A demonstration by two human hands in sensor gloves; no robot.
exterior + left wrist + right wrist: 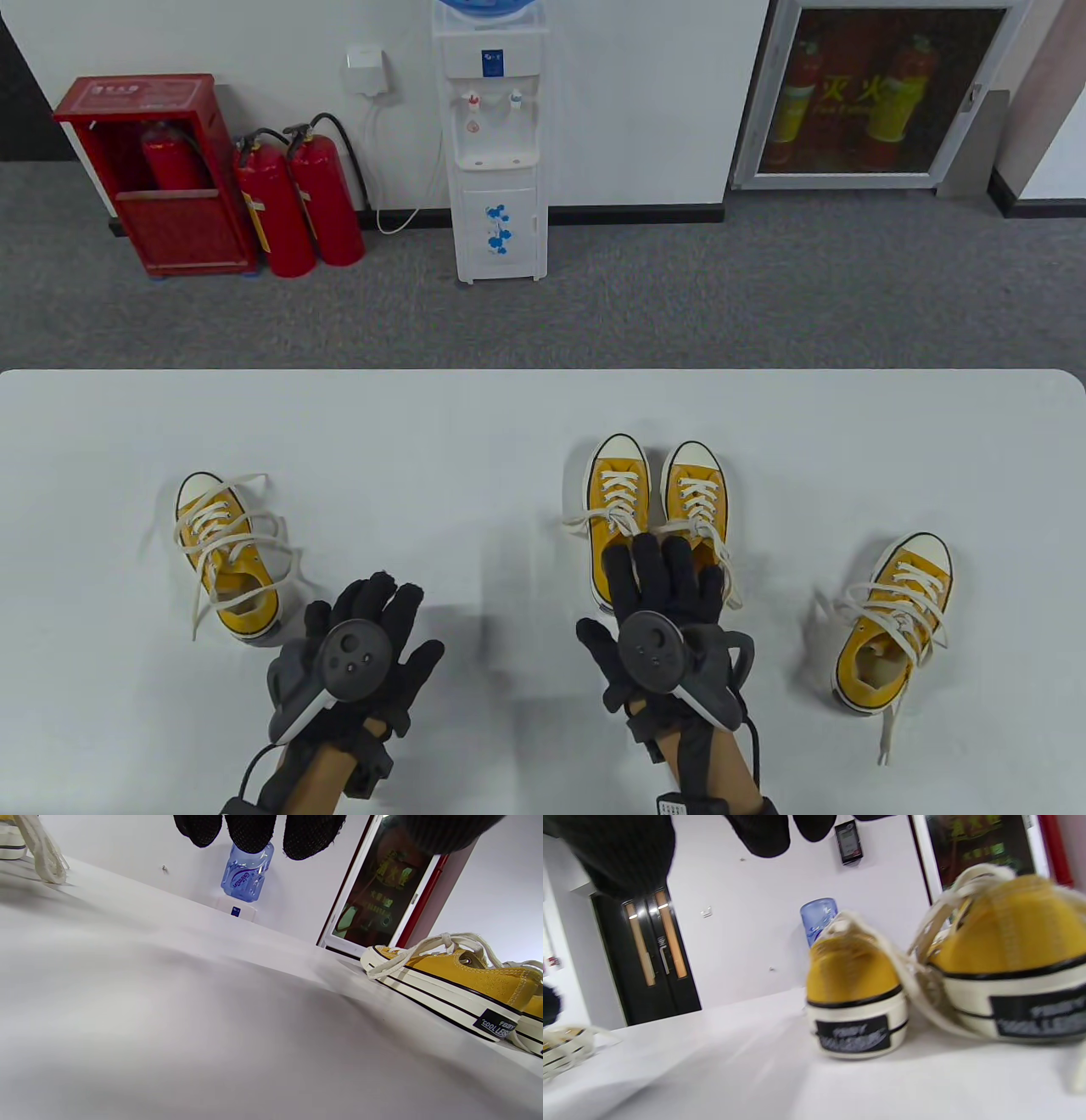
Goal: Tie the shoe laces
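Yellow shoes (619,509) with cream laces (618,497), black gloves (653,586), white table (475,441)

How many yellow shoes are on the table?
4: one shoe at the left, a pair side by side in the middle under the right hand, one at the right.

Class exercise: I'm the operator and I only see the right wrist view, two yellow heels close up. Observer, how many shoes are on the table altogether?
Observer: Four yellow shoes; a pair in the middle and one single each side.
Operator: Where is my right hand?
Observer: The right hand is spread flat above the pair's heels, gripping nothing.
Operator: And the left hand?
Observer: The left hand hovers open beside the left shoe, whose laces lie loose.
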